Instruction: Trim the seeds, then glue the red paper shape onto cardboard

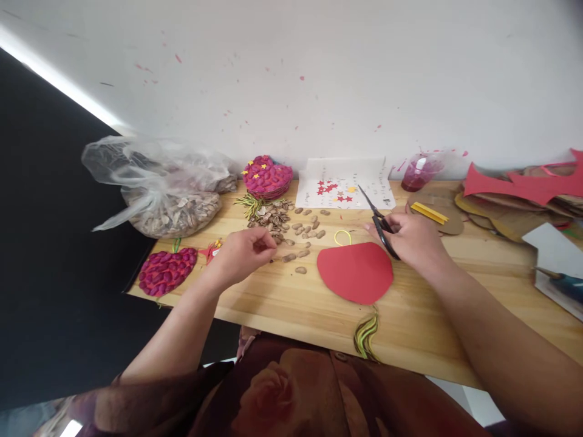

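My right hand (412, 237) holds black-handled scissors (379, 226), their blades pointing up and away toward a white paper with small red and yellow stars (328, 188). My left hand (246, 255) is closed in a pinch beside the peanut shells (273, 215); whatever is between its fingertips, if anything, is hidden. Several loose peanuts (300, 255) lie just right of it. Between the hands lies a red heart-shaped piece (355, 273) with a yellow loop (342, 237) at its top and a green, yellow and brown yarn tassel (367, 335) at its lower tip.
A clear plastic bag of shells (177, 212) stands at back left. Magenta shell-covered hearts lie at left (167, 271) and in a stack (268, 177) at the wall. A cup of magenta liquid (419, 173), red cutouts (514, 187) and a glue gun (565, 281) are at right.
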{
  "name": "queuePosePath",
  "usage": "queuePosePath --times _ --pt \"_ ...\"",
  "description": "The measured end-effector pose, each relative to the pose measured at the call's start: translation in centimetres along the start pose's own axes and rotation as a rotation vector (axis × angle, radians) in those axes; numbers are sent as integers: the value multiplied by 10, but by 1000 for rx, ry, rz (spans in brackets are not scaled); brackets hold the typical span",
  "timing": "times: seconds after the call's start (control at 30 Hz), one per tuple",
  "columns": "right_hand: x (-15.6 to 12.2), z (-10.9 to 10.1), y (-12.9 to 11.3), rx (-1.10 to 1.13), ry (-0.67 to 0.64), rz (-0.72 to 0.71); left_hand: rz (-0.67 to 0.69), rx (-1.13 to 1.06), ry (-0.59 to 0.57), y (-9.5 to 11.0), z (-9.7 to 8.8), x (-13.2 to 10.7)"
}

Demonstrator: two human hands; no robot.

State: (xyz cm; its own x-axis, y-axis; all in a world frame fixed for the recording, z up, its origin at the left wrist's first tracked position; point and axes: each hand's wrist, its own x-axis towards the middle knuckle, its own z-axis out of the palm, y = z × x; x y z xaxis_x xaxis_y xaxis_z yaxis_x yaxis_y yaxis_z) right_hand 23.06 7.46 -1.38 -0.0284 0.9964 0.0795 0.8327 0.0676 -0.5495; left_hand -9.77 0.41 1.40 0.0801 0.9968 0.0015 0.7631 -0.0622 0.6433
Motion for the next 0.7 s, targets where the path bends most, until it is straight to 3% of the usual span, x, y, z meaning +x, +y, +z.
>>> queuePosePath --times 0.17,0.3,0.43,0.6,0.7 --pt "3 -5 1 -53 -37 65 -106 80 -2 -36 -20 -27" --pt "5 -5 4 -90 -19 75 -142 202 -13 -41 -23 -36" --pt "7 -3 7 -124 -30 87 -41 166 121 -32 -5 -35" --pt "9 -1 10 -177 -47 66 111 134 139 -27 24 -29" --pt "9 -2 9 -187 -63 67 116 185 134 -31 28 -29"
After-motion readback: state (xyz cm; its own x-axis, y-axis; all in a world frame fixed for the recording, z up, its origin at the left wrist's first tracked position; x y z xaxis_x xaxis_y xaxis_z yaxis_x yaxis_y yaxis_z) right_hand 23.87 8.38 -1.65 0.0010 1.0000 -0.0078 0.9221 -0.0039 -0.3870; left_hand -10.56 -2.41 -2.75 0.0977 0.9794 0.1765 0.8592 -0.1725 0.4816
